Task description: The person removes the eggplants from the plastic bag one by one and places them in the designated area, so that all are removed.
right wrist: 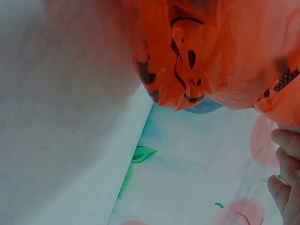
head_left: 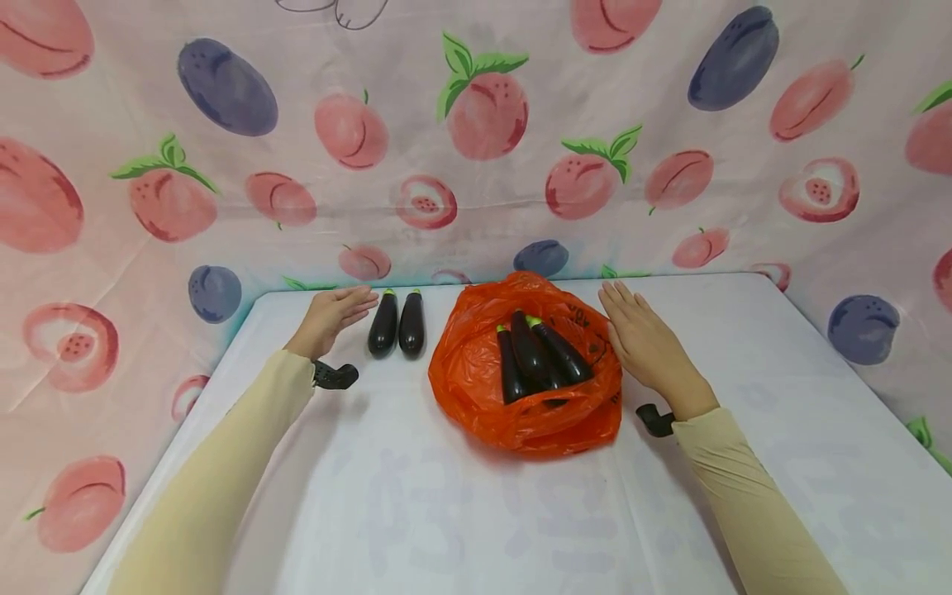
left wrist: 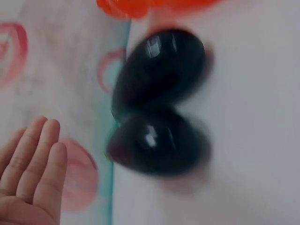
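Two dark eggplants, a left one [head_left: 383, 326] and a right one [head_left: 411, 325], lie side by side on the white table, green stem ends toward the back. Just left of them is my left hand [head_left: 330, 318], its fingers straight and holding nothing; the left wrist view also shows the flat fingers [left wrist: 40, 164] apart from the eggplants. An orange-red plastic bag [head_left: 461, 372] lies wide-mouthed at the middle, with 3 eggplants [head_left: 531, 355] visible inside. Along the bag's right side my right hand [head_left: 650, 343] is held with straight fingers; whether it touches the plastic is unclear.
The white table [head_left: 446, 512] ends at a back edge against a hanging cloth [head_left: 297, 107] printed with peaches and plums. Black wrist mounts [head_left: 336, 376] sit on both wrists. Black print marks the bag's right side.
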### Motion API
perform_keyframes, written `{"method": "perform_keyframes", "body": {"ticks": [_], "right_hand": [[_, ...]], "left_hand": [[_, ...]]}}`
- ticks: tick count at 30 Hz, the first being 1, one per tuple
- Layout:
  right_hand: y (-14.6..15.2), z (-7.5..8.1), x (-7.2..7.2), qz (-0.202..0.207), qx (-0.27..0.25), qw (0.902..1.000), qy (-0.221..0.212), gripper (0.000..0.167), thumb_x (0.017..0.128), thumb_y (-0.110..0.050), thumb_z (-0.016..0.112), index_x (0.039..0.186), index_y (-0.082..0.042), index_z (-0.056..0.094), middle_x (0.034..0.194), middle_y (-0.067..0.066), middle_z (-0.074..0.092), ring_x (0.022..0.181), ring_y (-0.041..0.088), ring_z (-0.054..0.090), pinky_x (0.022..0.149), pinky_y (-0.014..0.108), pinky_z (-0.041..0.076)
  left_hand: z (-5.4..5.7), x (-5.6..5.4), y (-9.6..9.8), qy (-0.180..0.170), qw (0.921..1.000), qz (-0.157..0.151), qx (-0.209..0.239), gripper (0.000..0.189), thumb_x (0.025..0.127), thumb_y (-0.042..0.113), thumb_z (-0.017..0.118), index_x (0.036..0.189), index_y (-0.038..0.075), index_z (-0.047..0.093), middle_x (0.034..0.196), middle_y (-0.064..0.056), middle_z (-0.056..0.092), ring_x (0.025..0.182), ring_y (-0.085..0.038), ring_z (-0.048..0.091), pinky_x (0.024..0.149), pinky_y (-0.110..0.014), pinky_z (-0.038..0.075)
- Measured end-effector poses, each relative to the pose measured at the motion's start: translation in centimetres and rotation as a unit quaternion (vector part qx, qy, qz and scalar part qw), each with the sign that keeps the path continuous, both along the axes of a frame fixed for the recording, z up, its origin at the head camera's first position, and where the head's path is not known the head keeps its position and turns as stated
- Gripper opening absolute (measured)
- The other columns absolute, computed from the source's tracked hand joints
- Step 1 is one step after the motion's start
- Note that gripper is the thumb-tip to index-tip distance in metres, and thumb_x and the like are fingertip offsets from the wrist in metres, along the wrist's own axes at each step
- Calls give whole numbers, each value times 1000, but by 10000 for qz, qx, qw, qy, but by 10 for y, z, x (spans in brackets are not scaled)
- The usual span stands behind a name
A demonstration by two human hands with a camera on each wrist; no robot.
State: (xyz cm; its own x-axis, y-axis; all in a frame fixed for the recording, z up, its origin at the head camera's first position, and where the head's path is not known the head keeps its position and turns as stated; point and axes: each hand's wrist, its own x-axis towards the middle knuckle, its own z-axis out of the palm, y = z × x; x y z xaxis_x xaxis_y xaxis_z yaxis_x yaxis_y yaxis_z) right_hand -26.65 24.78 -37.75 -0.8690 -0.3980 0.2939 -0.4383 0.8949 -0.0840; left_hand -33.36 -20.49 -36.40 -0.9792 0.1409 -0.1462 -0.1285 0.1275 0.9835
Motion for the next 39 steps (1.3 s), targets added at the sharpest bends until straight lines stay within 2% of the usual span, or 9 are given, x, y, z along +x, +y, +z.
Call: {"method": "perform_keyframes", "body": {"ticks": [3,5,7,8,11,15,17,34,39], "right_hand": [[0,1,0,-26,10,10000,-40,51,98,-12,40,143,9,30,150,25,30,141,40,24,116,54,21],[0,1,1,-40,15,10000,-56,51,98,-12,40,143,9,29,150,25,30,141,40,24,116,54,21],[-1,1,1,-53,21,10000,-66,50,98,-12,40,143,9,29,150,25,29,141,40,24,116,54,21],[-1,2,1,-55,16,10000,-74,51,98,-12,40,143,9,29,150,25,29,141,40,23,116,54,21],[-1,2,1,-48,-3,10000,-54,50,98,-12,41,143,9,30,150,25,30,141,40,24,115,55,21],[-1,3,1,-25,-28,10000,4,50,97,-11,41,142,9,31,149,25,31,140,40,25,115,55,22],[-1,3,1,-18,-24,10000,4,50,97,-11,41,142,9,31,149,25,31,140,40,25,115,55,22],[0,0,4,-63,-37,10000,-51,51,98,-13,41,143,7,29,150,24,29,141,39,24,115,55,22],[-1,2,4,-25,-84,10000,12,50,98,-12,41,143,8,30,150,24,30,141,40,25,115,55,22]], "left_hand": [[9,5,13,20,9999,-115,-27,56,97,24,52,141,-7,35,132,-14,57,125,-21,53,111,-35,36],[12,6,21,54,9997,-213,-111,55,96,25,53,139,-6,39,131,-14,58,116,-14,60,110,-35,38],[15,7,29,41,9992,-341,-202,52,97,25,53,138,-5,42,140,-25,44,110,-9,62,109,-35,39],[16,8,33,31,9989,-404,-237,52,97,25,53,138,-5,43,140,-26,44,109,-9,62,109,-35,39],[21,12,44,-23,9981,-543,-278,49,96,23,54,136,-4,45,139,-25,46,114,-16,60,110,-37,39],[27,18,55,-57,9971,-691,-313,49,96,21,54,136,-5,44,138,-24,47,127,-30,49,110,-38,38],[29,20,60,-92,9968,-710,-357,49,96,20,55,136,-5,45,137,-24,49,128,-32,48,110,-38,39],[27,20,97,-451,9934,-736,-762,48,93,24,60,132,-1,52,133,-20,55,124,-29,53,108,-39,41],[27,20,107,-499,9928,-814,-720,44,94,22,57,131,-1,53,134,-20,53,126,-30,52,109,-39,40]]}}
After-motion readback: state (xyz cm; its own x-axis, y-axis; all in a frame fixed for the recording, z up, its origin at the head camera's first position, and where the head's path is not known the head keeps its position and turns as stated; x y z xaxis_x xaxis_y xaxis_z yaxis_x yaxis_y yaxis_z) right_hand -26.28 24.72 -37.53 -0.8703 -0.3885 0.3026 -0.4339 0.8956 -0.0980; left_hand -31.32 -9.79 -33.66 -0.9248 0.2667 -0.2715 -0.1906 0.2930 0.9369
